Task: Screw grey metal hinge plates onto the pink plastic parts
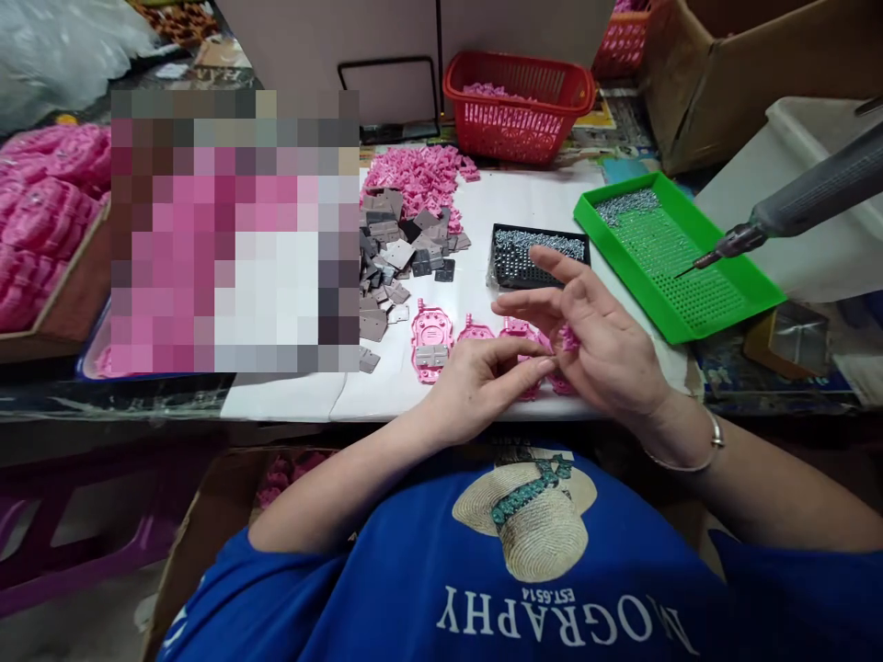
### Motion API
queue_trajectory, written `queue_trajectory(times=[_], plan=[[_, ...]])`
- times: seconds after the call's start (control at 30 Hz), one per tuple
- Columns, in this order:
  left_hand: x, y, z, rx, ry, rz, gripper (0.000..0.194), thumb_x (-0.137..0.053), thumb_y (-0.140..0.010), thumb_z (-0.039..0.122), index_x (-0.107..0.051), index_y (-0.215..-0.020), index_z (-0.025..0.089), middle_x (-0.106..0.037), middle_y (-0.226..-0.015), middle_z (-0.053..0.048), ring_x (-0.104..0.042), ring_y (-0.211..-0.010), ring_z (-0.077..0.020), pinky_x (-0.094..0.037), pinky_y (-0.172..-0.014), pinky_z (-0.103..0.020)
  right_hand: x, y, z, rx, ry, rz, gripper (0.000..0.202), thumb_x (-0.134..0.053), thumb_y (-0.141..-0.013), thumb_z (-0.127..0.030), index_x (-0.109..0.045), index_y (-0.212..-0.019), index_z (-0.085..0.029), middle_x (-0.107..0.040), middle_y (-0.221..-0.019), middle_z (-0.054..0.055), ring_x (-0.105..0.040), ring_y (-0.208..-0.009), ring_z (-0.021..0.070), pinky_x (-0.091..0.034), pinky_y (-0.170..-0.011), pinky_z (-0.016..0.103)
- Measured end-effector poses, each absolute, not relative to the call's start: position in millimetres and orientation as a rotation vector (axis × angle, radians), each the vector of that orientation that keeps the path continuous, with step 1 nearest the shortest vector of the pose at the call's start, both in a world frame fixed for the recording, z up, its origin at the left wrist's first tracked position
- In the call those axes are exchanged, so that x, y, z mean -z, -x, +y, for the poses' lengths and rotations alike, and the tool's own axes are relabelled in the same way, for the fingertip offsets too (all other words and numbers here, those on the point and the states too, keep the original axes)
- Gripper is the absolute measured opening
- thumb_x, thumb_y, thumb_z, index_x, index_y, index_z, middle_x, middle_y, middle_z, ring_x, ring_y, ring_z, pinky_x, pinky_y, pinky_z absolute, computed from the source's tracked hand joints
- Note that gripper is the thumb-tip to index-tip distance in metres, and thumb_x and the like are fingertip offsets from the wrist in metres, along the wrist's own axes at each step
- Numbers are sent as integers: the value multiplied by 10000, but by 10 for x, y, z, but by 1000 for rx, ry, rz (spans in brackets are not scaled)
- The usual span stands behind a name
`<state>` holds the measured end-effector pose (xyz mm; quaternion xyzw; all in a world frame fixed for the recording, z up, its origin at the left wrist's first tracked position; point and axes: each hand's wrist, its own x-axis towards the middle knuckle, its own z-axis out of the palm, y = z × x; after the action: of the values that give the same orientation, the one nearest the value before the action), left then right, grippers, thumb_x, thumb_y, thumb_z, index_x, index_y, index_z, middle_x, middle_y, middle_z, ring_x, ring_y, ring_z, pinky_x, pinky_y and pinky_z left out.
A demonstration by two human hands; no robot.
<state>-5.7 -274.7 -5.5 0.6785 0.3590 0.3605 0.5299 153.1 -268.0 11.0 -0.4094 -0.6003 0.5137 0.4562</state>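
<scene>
Several pink plastic shells lie in a row near the table's front edge; the leftmost shell [432, 329] has a grey plate [432, 357] on it. My left hand [475, 382] is over the row, its thumb and forefinger pinched together at my right palm; what they hold is too small to name. My right hand [600, 340] is raised beside it, palm turned inward and upper fingers spread, with small pink parts [568, 338] at its palm. Behind my hands sits a black tray of screws [507, 268].
Pink small parts [414, 175] and grey plates [428, 241] are piled behind the shells. A red basket [521, 129] stands at the back. At right, a power screwdriver [793, 202] hangs over a green tray [755, 299]. A pixelated patch covers the left.
</scene>
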Motion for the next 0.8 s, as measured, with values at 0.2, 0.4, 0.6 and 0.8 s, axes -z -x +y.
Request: queue_trajectory(times=[0.2, 0.4, 0.6, 0.8], plan=[[42, 0, -2739, -881, -1306, 742, 279, -649, -879, 388, -714, -877, 117, -635, -709, -4, -537, -646, -100, -417, -606, -218, -42, -1413, -2717, -1258, 996, -1661, 488, -80, -1044, -421, -256, -1465, -245, -647, -1259, 110, -653, -1137, 142, -574, -933, 324], [6, 141, -2733, -863, -1263, 837, 312, -663, -869, 422, -637, -751, 134, -519, -631, 36, -415, -576, -68, -343, -567, -205, -112, -1688, -2609, -986, 1033, -1744, 325, -386, -1021, -373, -566, -1259, -243, -643, -1233, 74, -638, -1117, 150, -552, -975, 334], [-1, 228, -2721, -802, -1252, 847, 318, -668, -857, 443, -660, -808, 129, -497, -622, 43, -386, -560, -69, -289, -539, -216, -209, -1813, -2587, -598, 886, -2188, 292, -535, -938, -178, -654, -1200, -233, -665, -1189, 79, -623, -1145, 178, -534, -1007, 360], [6, 258, -2704, -838, -1105, 781, 313, -718, -812, 439, -663, -766, 134, -489, -590, 56, -367, -523, -56, -297, -526, -215, -139, -1742, -2582, -456, 773, -2225, 275, -635, -901, -241, -656, -1171, -196, -677, -1100, 89, -645, -1057, 171, -563, -920, 324]])
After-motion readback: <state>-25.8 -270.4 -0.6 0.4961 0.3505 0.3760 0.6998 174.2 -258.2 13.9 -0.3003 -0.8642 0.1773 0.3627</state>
